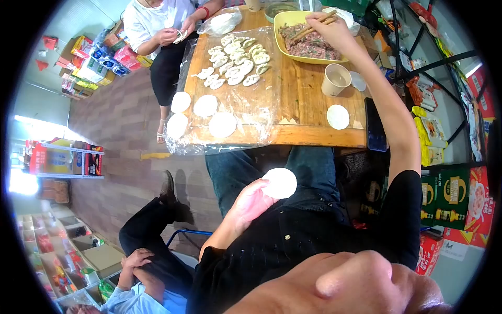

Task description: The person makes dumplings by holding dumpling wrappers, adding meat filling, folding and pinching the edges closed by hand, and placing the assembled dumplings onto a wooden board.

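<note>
A round white dumpling wrapper (281, 183) lies on the fingers of my left hand (250, 201), held over my lap. My right hand (330, 29) grips a pair of wooden chopsticks (308, 30), whose tips reach into minced meat filling (314, 48) with green bits. That filling sits in a yellow bowl (281, 51) at the far side of the wooden table. Several loose wrappers (205, 105) rest near the table's left front corner. One more wrapper (338, 116) lies by the right front edge. Folded dumplings (236, 58) are grouped on clear plastic film (266, 99).
A paper cup (335, 80) stands right of the table's middle, with a phone (376, 124) on the right edge. Across the table's left corner, a person's hands (178, 35) hold a wrapper. Another person (141, 272) sits at lower left. Shelves with packages (449, 193) line the right.
</note>
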A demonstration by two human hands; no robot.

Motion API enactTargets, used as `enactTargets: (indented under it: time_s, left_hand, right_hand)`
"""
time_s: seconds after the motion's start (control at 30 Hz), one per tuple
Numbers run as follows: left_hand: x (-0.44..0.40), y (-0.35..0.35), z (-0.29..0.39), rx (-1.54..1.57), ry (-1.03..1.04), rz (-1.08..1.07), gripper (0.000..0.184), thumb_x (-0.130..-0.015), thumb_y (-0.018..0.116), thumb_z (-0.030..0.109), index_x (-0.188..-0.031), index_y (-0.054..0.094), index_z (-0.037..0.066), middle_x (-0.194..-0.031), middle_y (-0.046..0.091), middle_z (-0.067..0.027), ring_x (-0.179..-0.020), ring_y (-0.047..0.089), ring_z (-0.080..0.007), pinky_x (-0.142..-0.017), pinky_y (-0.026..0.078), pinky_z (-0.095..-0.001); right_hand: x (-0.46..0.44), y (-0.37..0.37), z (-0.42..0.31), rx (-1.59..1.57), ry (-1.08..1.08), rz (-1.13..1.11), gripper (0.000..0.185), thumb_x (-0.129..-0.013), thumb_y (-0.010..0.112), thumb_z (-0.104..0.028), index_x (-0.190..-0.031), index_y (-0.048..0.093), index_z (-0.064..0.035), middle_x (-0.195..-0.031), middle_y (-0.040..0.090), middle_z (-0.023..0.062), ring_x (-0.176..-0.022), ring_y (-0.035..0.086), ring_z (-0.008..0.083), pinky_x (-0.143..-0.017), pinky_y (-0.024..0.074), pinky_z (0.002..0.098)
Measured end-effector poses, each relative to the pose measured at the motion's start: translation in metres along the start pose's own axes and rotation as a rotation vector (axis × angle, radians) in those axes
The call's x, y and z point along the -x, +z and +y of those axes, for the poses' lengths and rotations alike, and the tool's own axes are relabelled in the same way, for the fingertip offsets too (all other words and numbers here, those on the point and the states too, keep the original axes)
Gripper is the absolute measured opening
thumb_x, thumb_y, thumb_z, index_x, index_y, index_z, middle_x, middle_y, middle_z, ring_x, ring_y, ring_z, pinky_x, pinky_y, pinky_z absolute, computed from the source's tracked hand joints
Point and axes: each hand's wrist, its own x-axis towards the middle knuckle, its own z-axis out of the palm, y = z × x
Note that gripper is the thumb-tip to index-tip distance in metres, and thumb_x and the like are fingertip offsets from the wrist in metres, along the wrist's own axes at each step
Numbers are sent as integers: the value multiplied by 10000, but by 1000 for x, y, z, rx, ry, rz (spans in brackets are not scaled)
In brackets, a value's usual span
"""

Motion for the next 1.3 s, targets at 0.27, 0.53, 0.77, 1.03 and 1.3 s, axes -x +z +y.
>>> enactTargets:
  time_s: [0.27,0.53,0.77,1.03,1.3]
  left_hand:
    - [1,2,-2,-16,16,-14,457,-854,607,109,-1269,512,-59,-1259,596,-153,-1186,554,-264,-1061,392,-414]
    - [-1,8,-1,-13,27,-29,449,-863,598,112,-1269,511,-60,-1261,591,-155,-1204,539,-274,-1072,384,-423]
    - [-18,25,24,-201,149,-137,541,-919,497,191,-1380,389,-72,-1419,459,-192,-1311,449,-319,-1119,342,-468]
    - [-82,82,84,-99,192,-280,578,-1042,275,390,-1357,404,-76,-1370,495,-220,-1298,467,-323,-1118,356,-455]
    - [-56,89,82,79,-50,-556,711,-1025,245,509,-1375,383,-94,-1344,523,-227,-1248,526,-321,-1066,408,-457]
  right_hand:
    - [13,-2,-13,-113,78,-114,256,-906,643,-223,-1000,690,11,-916,692,47,-755,641,94,-693,531,223]
    - [6,-35,5,-381,197,-67,281,-927,639,-199,-1095,655,26,-1018,669,89,-898,663,132,-781,575,225]
    - [33,-61,21,-678,230,38,290,-946,599,-142,-1149,602,64,-1164,595,131,-1019,623,183,-924,549,302]
    - [99,-86,-18,-1031,374,27,317,-970,553,-144,-1208,549,65,-1172,594,175,-1009,647,219,-908,569,290]
    - [162,-79,-73,-909,387,-285,351,-976,524,-177,-1270,521,15,-1103,643,246,-1010,664,240,-813,594,270]
